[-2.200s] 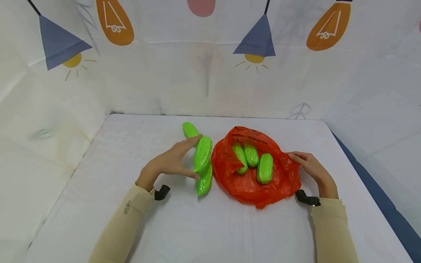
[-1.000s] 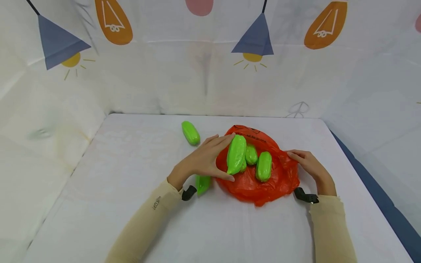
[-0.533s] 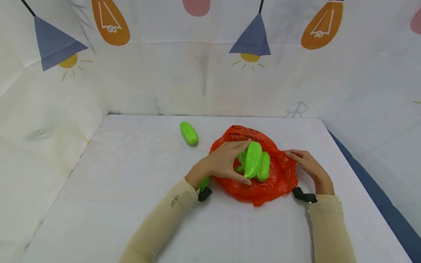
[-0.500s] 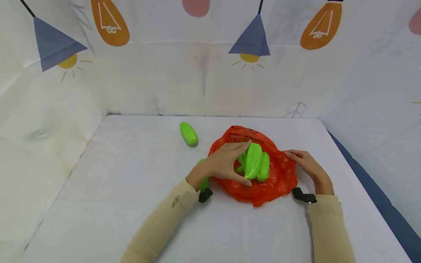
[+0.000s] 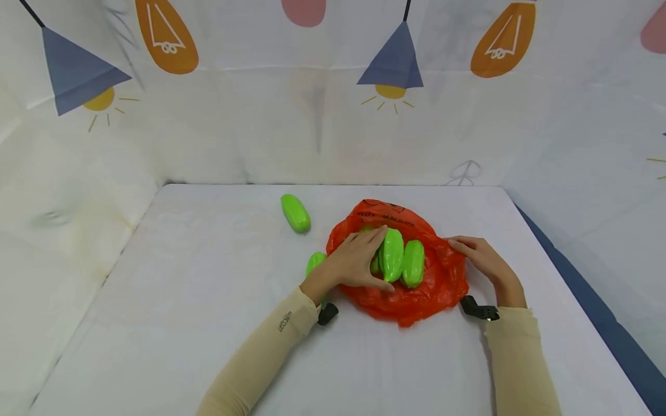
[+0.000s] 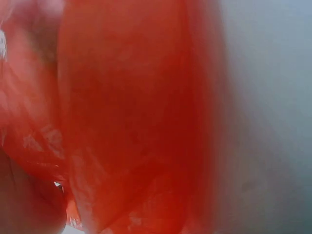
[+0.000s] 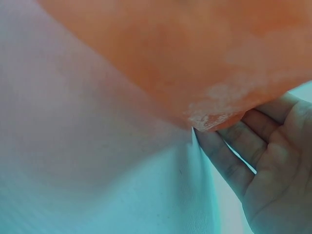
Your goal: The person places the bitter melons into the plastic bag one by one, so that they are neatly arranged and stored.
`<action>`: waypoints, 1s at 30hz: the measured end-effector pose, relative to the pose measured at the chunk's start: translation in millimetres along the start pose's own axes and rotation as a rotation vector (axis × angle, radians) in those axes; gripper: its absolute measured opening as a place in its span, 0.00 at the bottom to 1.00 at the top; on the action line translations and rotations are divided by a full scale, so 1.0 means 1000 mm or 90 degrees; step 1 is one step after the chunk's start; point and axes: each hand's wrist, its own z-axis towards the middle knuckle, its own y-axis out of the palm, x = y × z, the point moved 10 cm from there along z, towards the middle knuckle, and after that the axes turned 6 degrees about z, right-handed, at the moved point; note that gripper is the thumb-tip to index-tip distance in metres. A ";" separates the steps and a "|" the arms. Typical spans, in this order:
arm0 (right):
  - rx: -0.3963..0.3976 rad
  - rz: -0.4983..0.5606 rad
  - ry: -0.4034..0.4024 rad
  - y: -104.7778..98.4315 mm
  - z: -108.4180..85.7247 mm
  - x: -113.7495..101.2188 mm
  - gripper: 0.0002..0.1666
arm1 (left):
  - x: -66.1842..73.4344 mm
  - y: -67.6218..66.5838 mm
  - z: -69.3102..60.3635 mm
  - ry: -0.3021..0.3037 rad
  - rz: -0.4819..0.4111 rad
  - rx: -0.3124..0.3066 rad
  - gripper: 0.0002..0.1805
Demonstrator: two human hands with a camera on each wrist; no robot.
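Note:
A red plastic bag (image 5: 437, 300) lies spread with its mouth up on the white table, several glossy, bright green, cucumber-like vegetables (image 5: 414, 263) inside. In the head view, my left hand (image 5: 351, 263) reaches over the bag's left side; its fingers and thumb grip one green vegetable (image 5: 392, 254) by its two ends. Part of the bag's contents is hidden behind that hand. On the right, my right hand (image 5: 484, 260) pinches the bag's rim. The right wrist view shows its fingers (image 7: 243, 141) at the orange-looking bag edge. Blurred red plastic (image 6: 131, 117) fills most of the left wrist view.
Two more green vegetables lie on the table (image 5: 208, 289): one (image 5: 295, 214) towards the back, another (image 5: 314, 261) left of the bag, partly behind my left wrist. A pale patterned cloth (image 5: 260, 127) stands behind the table and at its sides.
My left hand took a green vegetable from the table and carried it rightward into the bag, then shifted slightly left with it. The right hand stays at the bag's rim.

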 end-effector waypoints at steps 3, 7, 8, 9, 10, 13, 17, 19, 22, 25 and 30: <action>-0.002 0.003 0.003 0.000 0.000 0.000 0.35 | -0.003 0.000 0.001 -0.014 -0.001 0.012 0.68; -0.005 0.009 0.005 0.000 0.001 0.000 0.35 | -0.006 -0.001 0.002 -0.024 -0.011 0.031 0.67; -0.005 0.009 0.004 0.000 0.001 0.000 0.35 | -0.007 -0.001 0.002 -0.028 -0.019 0.032 0.67; -0.005 0.009 0.003 0.000 0.002 0.001 0.35 | -0.007 -0.001 0.002 -0.032 -0.024 0.031 0.67; -0.005 0.009 0.002 -0.001 0.002 0.001 0.35 | -0.008 0.000 0.002 -0.035 -0.025 0.029 0.67; -0.007 0.010 0.002 0.000 0.002 0.001 0.34 | -0.012 0.002 0.002 -0.048 -0.032 0.017 0.67; -0.009 0.010 0.008 0.000 0.003 0.002 0.35 | -0.017 0.005 0.002 -0.068 -0.062 -0.011 0.66; -0.010 0.010 0.012 0.000 0.003 0.003 0.35 | -0.019 0.006 0.002 -0.075 -0.085 -0.026 0.66; -0.012 0.011 0.018 0.000 0.004 0.004 0.35 | -0.020 0.006 0.001 -0.081 -0.105 -0.040 0.67; -0.012 0.011 0.017 0.000 0.004 0.004 0.35 | -0.020 0.005 0.001 -0.080 -0.118 -0.038 0.68; -0.011 0.013 0.010 0.000 0.004 0.003 0.35 | -0.018 0.001 0.001 -0.067 -0.133 -0.012 0.71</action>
